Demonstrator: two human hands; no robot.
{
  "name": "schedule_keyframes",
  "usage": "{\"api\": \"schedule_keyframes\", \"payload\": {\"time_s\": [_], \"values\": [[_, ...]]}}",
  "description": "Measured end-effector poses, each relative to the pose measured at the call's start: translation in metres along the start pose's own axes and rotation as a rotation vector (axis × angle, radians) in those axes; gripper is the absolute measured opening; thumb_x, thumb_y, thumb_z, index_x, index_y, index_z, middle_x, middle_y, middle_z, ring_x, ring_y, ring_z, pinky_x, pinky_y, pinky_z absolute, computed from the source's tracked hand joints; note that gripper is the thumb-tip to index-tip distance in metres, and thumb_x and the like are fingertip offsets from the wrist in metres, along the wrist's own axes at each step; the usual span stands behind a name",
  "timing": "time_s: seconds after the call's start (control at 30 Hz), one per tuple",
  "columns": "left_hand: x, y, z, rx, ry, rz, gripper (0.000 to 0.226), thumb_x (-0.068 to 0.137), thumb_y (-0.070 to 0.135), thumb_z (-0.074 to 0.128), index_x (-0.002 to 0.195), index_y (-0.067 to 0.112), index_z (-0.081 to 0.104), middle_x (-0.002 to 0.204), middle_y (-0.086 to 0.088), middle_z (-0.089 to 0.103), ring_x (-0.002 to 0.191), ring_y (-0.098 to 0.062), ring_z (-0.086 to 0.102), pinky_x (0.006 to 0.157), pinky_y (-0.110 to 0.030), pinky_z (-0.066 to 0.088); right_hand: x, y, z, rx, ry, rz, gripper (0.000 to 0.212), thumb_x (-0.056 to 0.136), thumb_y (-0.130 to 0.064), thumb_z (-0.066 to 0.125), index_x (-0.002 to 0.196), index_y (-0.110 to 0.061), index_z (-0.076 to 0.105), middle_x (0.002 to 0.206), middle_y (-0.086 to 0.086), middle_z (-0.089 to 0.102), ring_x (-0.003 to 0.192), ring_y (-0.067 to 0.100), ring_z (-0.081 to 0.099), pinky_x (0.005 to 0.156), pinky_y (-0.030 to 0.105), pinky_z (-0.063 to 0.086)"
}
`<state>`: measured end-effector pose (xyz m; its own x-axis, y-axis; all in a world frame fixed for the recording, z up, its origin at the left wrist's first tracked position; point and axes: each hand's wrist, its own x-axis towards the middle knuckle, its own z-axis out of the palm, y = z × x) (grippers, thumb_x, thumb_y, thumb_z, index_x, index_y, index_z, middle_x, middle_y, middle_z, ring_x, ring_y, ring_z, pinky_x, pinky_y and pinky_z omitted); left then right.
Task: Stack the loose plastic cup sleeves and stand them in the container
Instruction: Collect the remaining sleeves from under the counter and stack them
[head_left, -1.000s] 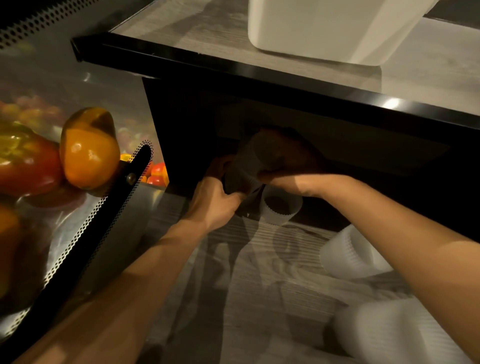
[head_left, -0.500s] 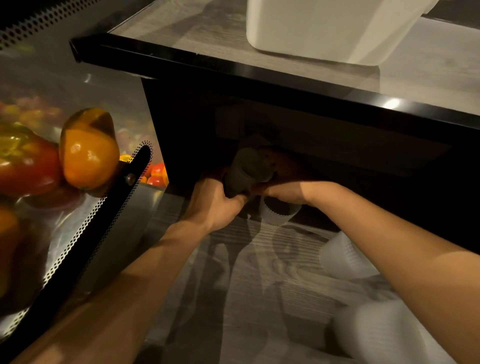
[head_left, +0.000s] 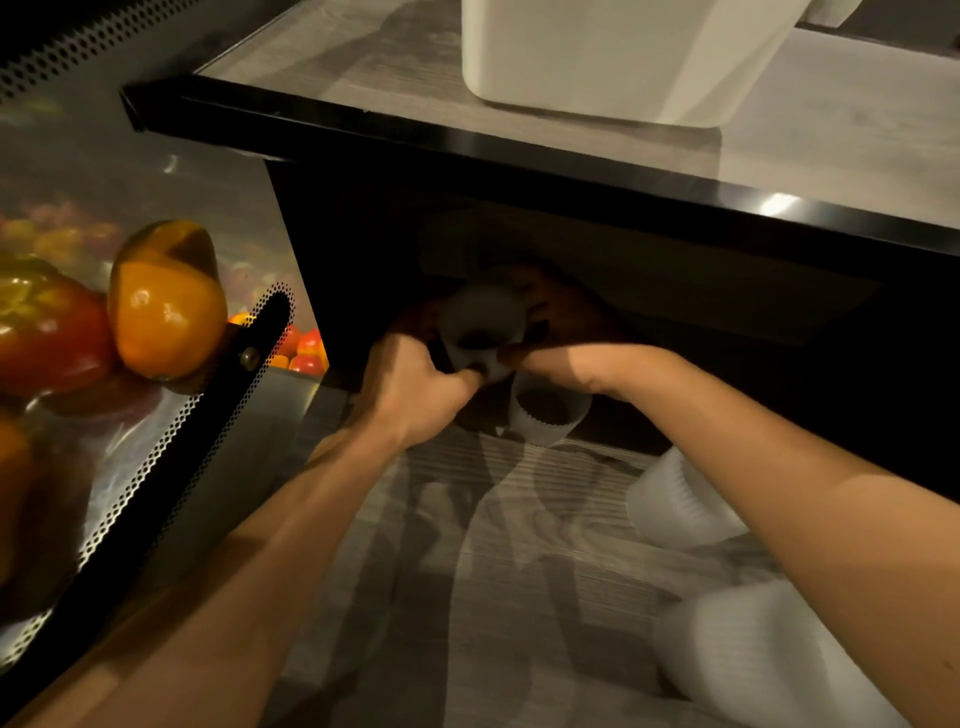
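Under a dark shelf, both hands hold one ribbed translucent cup sleeve (head_left: 480, 327) with its open mouth turned toward me. My left hand (head_left: 415, 389) grips its lower left rim, thumb at the edge. My right hand (head_left: 566, 358) grips its right side. Just below it a second cup sleeve (head_left: 550, 415) lies on the wooden surface, mouth toward me. Two more cup sleeves lie at the right, one (head_left: 675, 509) beside my right forearm and one (head_left: 753, 654) near the bottom edge. A white container (head_left: 623, 57) stands on the shelf above.
The black-edged shelf (head_left: 519, 156) overhangs the hands and shades the space beneath. At the left, a perforated metal display wall (head_left: 171, 457) holds orange and red peppers (head_left: 161, 301). The grey wood-grain surface (head_left: 493, 597) spreads out below my arms.
The held sleeve has turned so its open mouth faces me, and my right hand has shifted from on top of it to its right side. My left hand stayed on it.
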<state>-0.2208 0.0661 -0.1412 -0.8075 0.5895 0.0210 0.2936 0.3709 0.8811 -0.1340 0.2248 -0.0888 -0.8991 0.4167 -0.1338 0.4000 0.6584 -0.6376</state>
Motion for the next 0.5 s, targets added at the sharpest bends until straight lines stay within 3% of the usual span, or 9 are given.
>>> {"api": "schedule_keyframes", "payload": {"time_s": [0.1, 0.17, 0.27, 0.33, 0.4, 0.43, 0.5], "values": [[-0.002, 0.016, -0.010, -0.044, -0.020, 0.007, 0.040, 0.065, 0.042, 0.087, 0.100, 0.026, 0.073, 0.099, 0.001, 0.077, 0.091, -0.014, 0.074, 0.081, -0.047, 0.063, -0.019, -0.004, -0.025, 0.190, -0.032, 0.027, 0.092, 0.080, -0.025, 0.083, 0.156, -0.026, 0.031, 0.156, 0.001, 0.041, 0.140, 0.021, 0.044, 0.115, 0.040, 0.040], [-0.006, 0.029, -0.013, -0.058, -0.102, 0.056, 0.036, 0.067, 0.042, 0.088, 0.097, 0.031, 0.073, 0.099, 0.006, 0.077, 0.092, -0.010, 0.073, 0.082, -0.045, 0.063, -0.033, 0.001, -0.040, 0.196, -0.071, 0.039, 0.093, 0.078, -0.026, 0.084, 0.155, -0.032, 0.032, 0.153, -0.002, 0.044, 0.136, 0.019, 0.048, 0.113, 0.039, 0.042], [-0.013, 0.042, -0.006, -0.007, -0.226, 0.083, 0.048, 0.060, 0.059, 0.085, 0.099, 0.035, 0.071, 0.098, 0.008, 0.077, 0.093, -0.009, 0.074, 0.083, -0.045, 0.063, -0.053, 0.007, -0.057, 0.238, -0.211, 0.124, 0.084, 0.084, -0.023, 0.080, 0.154, -0.033, 0.035, 0.145, -0.006, 0.052, 0.130, 0.014, 0.052, 0.107, 0.027, 0.043], [-0.013, 0.046, 0.002, 0.064, -0.259, 0.037, 0.062, 0.055, 0.067, 0.086, 0.096, 0.023, 0.073, 0.092, -0.002, 0.078, 0.085, -0.018, 0.076, 0.075, -0.046, 0.064, -0.059, 0.016, -0.058, 0.212, -0.233, 0.162, 0.074, 0.083, -0.027, 0.081, 0.148, -0.031, 0.045, 0.141, -0.006, 0.058, 0.128, 0.015, 0.056, 0.109, 0.032, 0.044], [-0.014, 0.047, 0.010, 0.150, -0.287, -0.027, 0.051, 0.064, 0.057, 0.088, 0.079, 0.012, 0.070, 0.072, -0.007, 0.072, 0.061, -0.010, 0.070, 0.054, -0.031, 0.058, -0.059, 0.026, -0.053, 0.133, -0.154, 0.156, 0.073, 0.076, -0.031, 0.087, 0.141, -0.031, 0.052, 0.134, -0.006, 0.062, 0.121, 0.015, 0.061, 0.108, 0.039, 0.048], [-0.015, 0.048, 0.012, 0.183, -0.280, -0.041, 0.042, 0.071, 0.047, 0.088, 0.068, 0.012, 0.064, 0.060, -0.004, 0.064, 0.047, -0.003, 0.061, 0.043, -0.021, 0.047, -0.057, 0.030, -0.050, 0.089, -0.139, 0.166, 0.075, 0.074, -0.034, 0.088, 0.140, -0.032, 0.052, 0.133, -0.005, 0.061, 0.120, 0.015, 0.061, 0.107, 0.041, 0.049], [-0.017, 0.048, 0.014, 0.199, -0.261, -0.059, 0.042, 0.076, 0.036, 0.087, 0.058, 0.016, 0.054, 0.053, 0.003, 0.052, 0.037, -0.001, 0.050, 0.036, -0.012, 0.031, -0.054, 0.035, -0.045, 0.016, -0.210, 0.224, 0.081, 0.073, -0.044, 0.085, 0.144, -0.032, 0.047, 0.141, -0.001, 0.056, 0.127, 0.020, 0.056, 0.110, 0.044, 0.045]]}}
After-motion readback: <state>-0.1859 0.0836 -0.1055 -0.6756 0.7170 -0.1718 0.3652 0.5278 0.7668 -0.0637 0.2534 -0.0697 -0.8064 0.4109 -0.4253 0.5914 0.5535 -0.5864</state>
